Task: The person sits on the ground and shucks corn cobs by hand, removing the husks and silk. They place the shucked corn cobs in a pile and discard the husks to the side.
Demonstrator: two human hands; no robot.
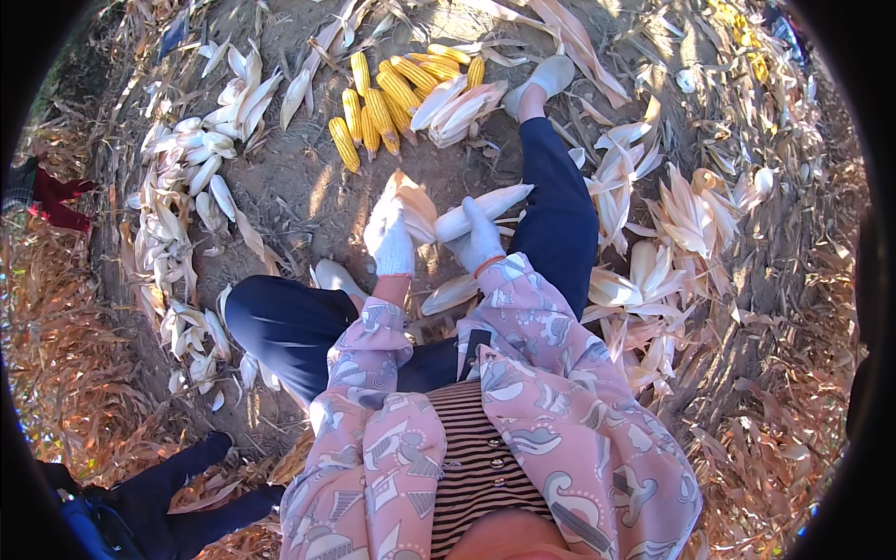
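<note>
Both hands wear white knit gloves and meet in front of my knees. My right hand is closed round an ear of corn still wrapped in pale husk, its far end pointing right toward my leg. My left hand, just beside it, is closed on a dry tan corn husk that fans up and to the right. Beyond the hands, several bare yellow corn cobs lie heaped on the soil. A bundle of loose husk rests against the heap's right side.
Unhusked ears and husks curve along the left. Another husk pile lies right of my leg. One husked-over ear lies between my legs. Other people show at the left edge: a red sleeve or glove and dark-trousered legs.
</note>
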